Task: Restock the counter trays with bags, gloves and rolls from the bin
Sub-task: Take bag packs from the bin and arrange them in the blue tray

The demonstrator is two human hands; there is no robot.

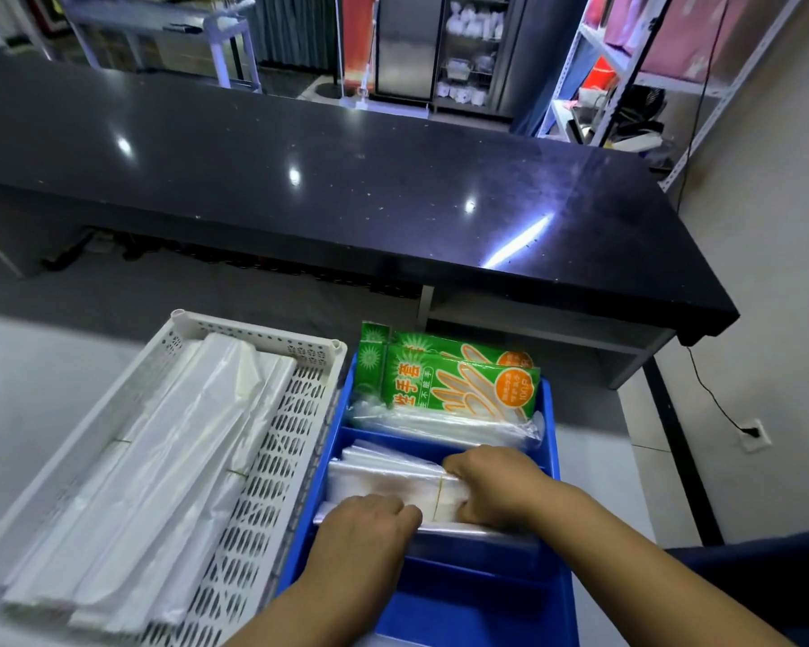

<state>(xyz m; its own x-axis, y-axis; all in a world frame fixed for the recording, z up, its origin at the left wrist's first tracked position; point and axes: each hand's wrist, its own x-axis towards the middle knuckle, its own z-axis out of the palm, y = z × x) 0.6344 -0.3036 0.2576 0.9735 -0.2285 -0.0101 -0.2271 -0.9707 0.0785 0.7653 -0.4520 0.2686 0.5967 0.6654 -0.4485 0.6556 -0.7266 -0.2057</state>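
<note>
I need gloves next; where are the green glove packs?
In the head view, the green glove packs sit in the blue tray's far compartment, right of the white basket.

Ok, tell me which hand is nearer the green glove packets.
Right. The right hand grips the clear bag bundle in the compartment beside the green glove packets; the left hand holds that bundle's nearer edge, further away.

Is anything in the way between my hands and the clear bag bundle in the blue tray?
Nothing visible: both the left hand and right hand already hold the clear bag bundle in the blue tray.
</note>
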